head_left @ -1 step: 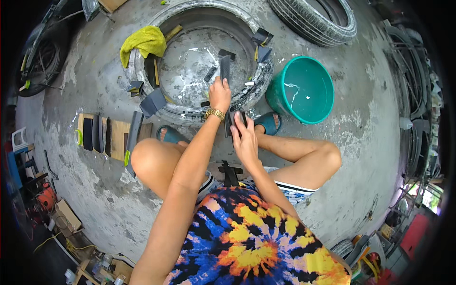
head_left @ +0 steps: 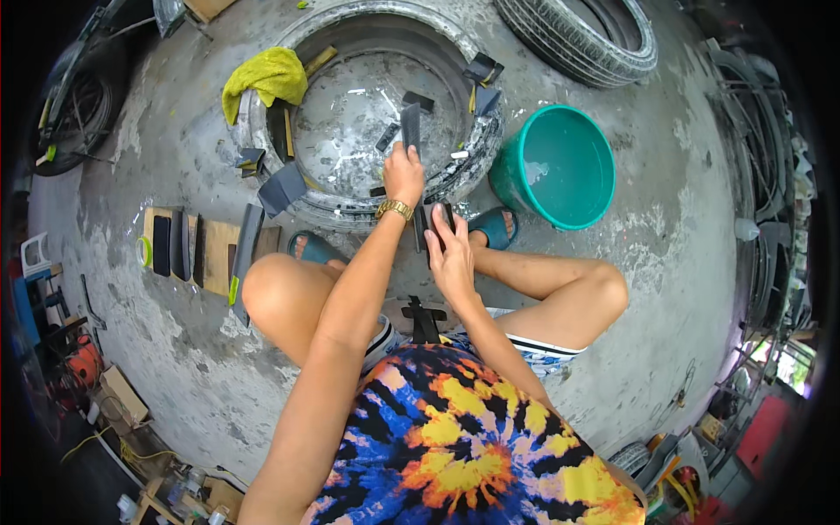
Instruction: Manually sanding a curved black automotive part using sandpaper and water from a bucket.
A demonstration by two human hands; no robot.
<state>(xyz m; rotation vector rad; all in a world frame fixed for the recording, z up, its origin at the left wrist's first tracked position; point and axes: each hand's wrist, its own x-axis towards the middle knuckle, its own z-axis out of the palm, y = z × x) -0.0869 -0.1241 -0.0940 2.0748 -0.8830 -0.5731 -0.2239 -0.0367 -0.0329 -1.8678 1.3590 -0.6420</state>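
Note:
Between my knees, a long narrow dark grey strip (head_left: 411, 124) points away from me, its far end over the tire's opening. My left hand (head_left: 404, 178), wearing a gold watch, is closed around its middle. My right hand (head_left: 451, 254) grips a small black block (head_left: 435, 213) lying along the strip's near end, its fingers stretched over the block's top. The palm side of both hands is hidden. Just beyond them lies a large worn tire (head_left: 337, 210) on its side, with several black pieces (head_left: 388, 136) inside its ring.
A green bucket (head_left: 528, 149) of water stands right of the tire, which bears a yellow-green cloth (head_left: 267, 79) and folded dark sheets (head_left: 282, 191). At left, a wooden board (head_left: 214, 254) carries dark strips beside a tape roll (head_left: 144, 252). Another tire (head_left: 577, 44) lies far right.
The far end of the strip has shifted very slightly to the left with my left hand. The pale reflection in the bucket's water has changed shape.

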